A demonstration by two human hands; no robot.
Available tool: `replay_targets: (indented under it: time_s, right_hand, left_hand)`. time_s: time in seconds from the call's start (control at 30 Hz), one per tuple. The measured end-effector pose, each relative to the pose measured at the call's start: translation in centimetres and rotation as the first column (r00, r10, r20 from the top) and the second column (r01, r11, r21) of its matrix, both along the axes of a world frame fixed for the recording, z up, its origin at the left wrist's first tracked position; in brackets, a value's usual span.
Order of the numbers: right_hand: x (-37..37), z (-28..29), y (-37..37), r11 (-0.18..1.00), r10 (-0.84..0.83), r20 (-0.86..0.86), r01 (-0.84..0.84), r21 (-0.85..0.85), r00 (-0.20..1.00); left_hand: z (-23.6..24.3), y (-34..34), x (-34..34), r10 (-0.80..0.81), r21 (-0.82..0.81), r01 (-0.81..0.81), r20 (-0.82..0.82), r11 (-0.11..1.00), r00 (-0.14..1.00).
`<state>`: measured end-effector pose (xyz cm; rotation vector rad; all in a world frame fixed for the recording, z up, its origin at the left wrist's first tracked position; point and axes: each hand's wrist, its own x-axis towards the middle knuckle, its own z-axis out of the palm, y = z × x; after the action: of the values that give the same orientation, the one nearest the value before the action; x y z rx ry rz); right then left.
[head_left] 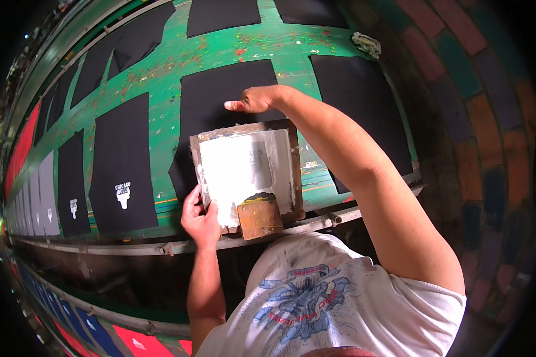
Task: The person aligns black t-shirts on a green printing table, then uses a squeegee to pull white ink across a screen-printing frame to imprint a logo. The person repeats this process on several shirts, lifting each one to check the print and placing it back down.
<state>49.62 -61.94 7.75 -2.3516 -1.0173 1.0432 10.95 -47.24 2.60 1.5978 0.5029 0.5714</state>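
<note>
The left hand [199,221] is gripping the near left corner of the printing screen [244,172], keeping it seated on a black fabric piece [226,89]. A brown squeegee [259,215] is resting inside the frame. Farther off, the right hand [253,101] is pressing loosely curled, thumb out, probably smoothing fabric on the green worktop [292,50].

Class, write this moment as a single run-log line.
left hand: grips printing screen frame | right hand: rests on black fabric panel | squeegee: lies in the frame | surface: green table
</note>
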Motion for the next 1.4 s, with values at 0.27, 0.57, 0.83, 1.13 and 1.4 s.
replay_targets:
  time_s: [0.27,0.57,0.83,1.13,1.4]
  right_hand:
    - [-5.3,3.3,-13.7,0.429,-0.480,-0.370,0.581,0.692,0.795]
    - [-29.9,4.8,-26.3,0.478,-0.354,-0.223,0.380,0.792,0.908]
    - [-33.7,2.7,-23.4,0.415,-0.544,-0.274,0.539,0.733,0.793]
    - [-34.5,8.0,-20.6,0.528,-0.686,-0.134,0.617,0.583,0.715]
    - [-35.0,8.2,-20.9,0.555,-0.690,-0.066,0.585,0.591,0.721]
  left_hand:
    - [0.9,0.8,0.3,0.006,-0.053,-0.002,0.083,0.999,0.997]
    - [7.0,-4.2,0.6,0.069,-0.070,-0.063,0.075,0.996,0.995]
    - [3.1,-3.6,2.2,-0.091,-0.042,0.099,0.165,0.994,0.982]
    - [0.3,-2.5,4.4,-0.181,-0.161,0.218,0.219,0.962,0.959]
    - [-0.4,-2.6,4.4,-0.175,-0.326,0.273,0.299,0.905,0.938]
